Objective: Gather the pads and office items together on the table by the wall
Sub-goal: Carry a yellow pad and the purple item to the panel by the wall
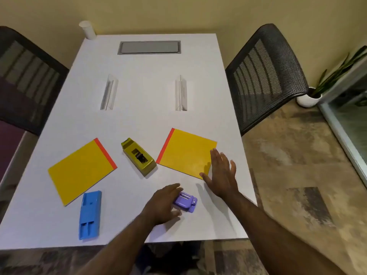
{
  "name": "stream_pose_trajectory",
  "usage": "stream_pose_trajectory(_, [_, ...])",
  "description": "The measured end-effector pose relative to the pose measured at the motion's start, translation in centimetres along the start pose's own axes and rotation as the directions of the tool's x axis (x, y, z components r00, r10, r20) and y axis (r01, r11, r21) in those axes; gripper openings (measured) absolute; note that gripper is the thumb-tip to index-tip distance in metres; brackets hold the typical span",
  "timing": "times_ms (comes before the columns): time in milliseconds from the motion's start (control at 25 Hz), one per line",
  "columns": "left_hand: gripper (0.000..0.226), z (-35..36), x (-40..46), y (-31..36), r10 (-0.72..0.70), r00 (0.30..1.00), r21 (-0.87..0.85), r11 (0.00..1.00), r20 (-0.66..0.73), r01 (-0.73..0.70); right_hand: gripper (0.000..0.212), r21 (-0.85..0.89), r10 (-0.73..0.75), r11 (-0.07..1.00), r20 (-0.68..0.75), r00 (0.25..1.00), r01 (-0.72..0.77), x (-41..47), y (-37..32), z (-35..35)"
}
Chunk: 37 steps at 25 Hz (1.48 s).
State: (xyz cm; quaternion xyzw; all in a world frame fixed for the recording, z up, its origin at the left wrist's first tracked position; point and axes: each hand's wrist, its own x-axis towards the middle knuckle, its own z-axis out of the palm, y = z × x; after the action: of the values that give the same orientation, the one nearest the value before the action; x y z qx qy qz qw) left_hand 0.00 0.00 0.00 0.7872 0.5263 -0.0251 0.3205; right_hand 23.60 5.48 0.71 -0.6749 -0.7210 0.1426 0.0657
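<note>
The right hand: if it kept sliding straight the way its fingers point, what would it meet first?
The right hand points up the table, already overlapping the right yellow pad; that pad comes first, though contact is unclear.

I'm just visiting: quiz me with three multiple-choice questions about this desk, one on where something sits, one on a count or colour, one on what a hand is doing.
1. What lies between the two yellow pads?
A. tape dispenser
B. blue stapler
C. white cup

2. How many yellow pads are on the table?
A. one
B. two
C. three

3. What is the left hand doing?
A. resting on a chair
B. lifting a pad
C. closing around the purple hole punch

Answers:
1 A, the tape dispenser sits between the left pad and right pad.
2 B, only those two show.
3 C, the left hand wraps the purple hole punch; the right hand is spread open.
</note>
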Motion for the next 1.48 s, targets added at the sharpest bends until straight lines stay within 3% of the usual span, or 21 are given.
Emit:
stream_pose_trajectory(120, [0.08,0.9,1.0,0.0,0.026,0.999,0.036,0.999,0.027,-0.027,0.088,0.016,0.034,0.999,0.085,0.996,-0.036,2.5,1.0,0.4])
stream_pose_trajectory(440, [0.036,2.0,3.0,-0.4,0.174,0.973,0.056,0.984,-0.149,-0.167,0.094,0.094,0.129,0.984,0.231,0.964,-0.154,9.0,3.2,1.2])
stream_pose_trajectory(720, [0.028,1.5,3.4,-0.7,0.184,0.976,0.052,0.982,-0.115,-0.179,0.113,-0.036,0.156,0.988,0.253,0.955,-0.152,11.9,3.3,0.4])
stream_pose_trajectory(1040, [0.014,1.1,3.7,-0.3,0.215,0.971,0.119,0.972,-0.103,-0.203,0.092,-0.021,0.228,0.972,0.325,0.918,-0.234,13.3,3.2,0.0])
stream_pose_trajectory(1200, [0.014,1.1,3.3,0.1,0.177,0.977,0.066,0.983,-0.122,-0.17,0.087,0.032,0.233,0.965,0.342,0.91,-0.259,13.5,3.0,0.1])
stream_pose_trajectory(1480, [0.028,1.4,2.1,0.2,0.057,0.988,-0.07,0.995,-0.142,-0.068,0.039,0.385,0.177,0.88,0.278,0.944,-0.278,13.5,4.3,0.7])
